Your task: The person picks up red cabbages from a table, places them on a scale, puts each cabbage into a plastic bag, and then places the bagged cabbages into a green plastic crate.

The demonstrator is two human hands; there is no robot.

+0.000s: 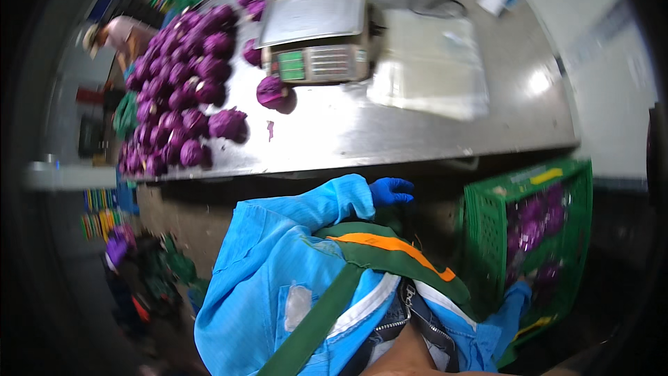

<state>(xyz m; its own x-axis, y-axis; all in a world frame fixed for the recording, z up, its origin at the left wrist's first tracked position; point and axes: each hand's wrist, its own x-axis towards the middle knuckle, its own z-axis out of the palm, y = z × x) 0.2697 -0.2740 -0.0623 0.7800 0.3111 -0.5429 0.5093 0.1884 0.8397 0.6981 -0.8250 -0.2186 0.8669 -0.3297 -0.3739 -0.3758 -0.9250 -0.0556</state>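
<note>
My left hand (391,191), in a blue glove, hangs just off the front edge of the steel table (334,138). Its fingers are somewhat apart and nothing shows in them. On my right, a green plastic crate (485,224) holds purple cabbages (535,219) in shiny clear wrapping. My right hand (531,274) reaches into this crate beside the wrapped cabbages. It is small, blurred and mostly hidden, so whether it grips one cannot be made out.
Loose purple cabbages (180,70) are heaped at the table's left. A digital scale (315,31) with a steel pan stands mid-table, one cabbage (271,92) before it. Clear plastic bags (430,65) lie right of it. Another person (125,36) bends beyond the heap.
</note>
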